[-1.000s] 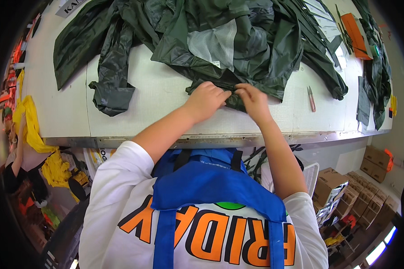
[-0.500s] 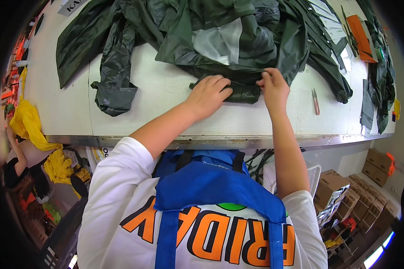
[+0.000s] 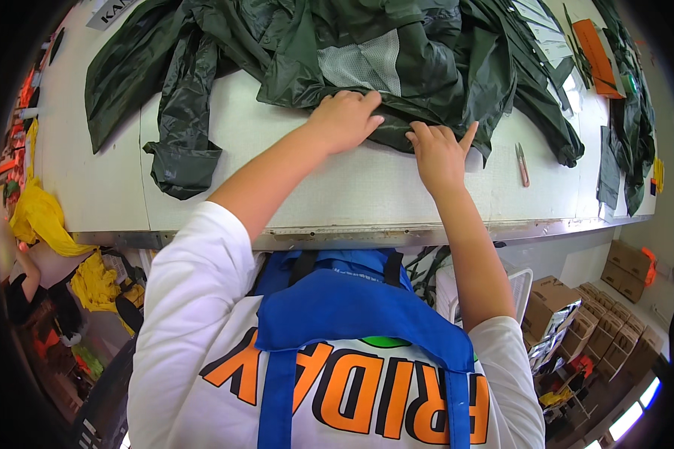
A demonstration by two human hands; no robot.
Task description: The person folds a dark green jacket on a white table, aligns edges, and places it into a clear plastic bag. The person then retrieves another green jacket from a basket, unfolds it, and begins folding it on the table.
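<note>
A thin, shiny dark green jacket lies spread on the white table, its sleeves reaching out to both sides. Whitish mesh lining shows in its middle. My left hand lies on the bottom edge of the jacket, thumb and forefinger apart. To its right, my right hand rests on the same edge with fingers spread, one finger sticking out to the side. The fabric under my hands is bunched, and the rolled piece there is mostly hidden.
Small thread snips lie right of my right hand on the table. An orange box and more dark green fabric are at the far right. Yellow fabric hangs at the left. Cardboard boxes stand below right.
Both hands have shifted: the left slightly away from me, the right a little nearer and left. My right hand has let go of its pinch on the hem. The rolled piece has moved up against the jacket.
</note>
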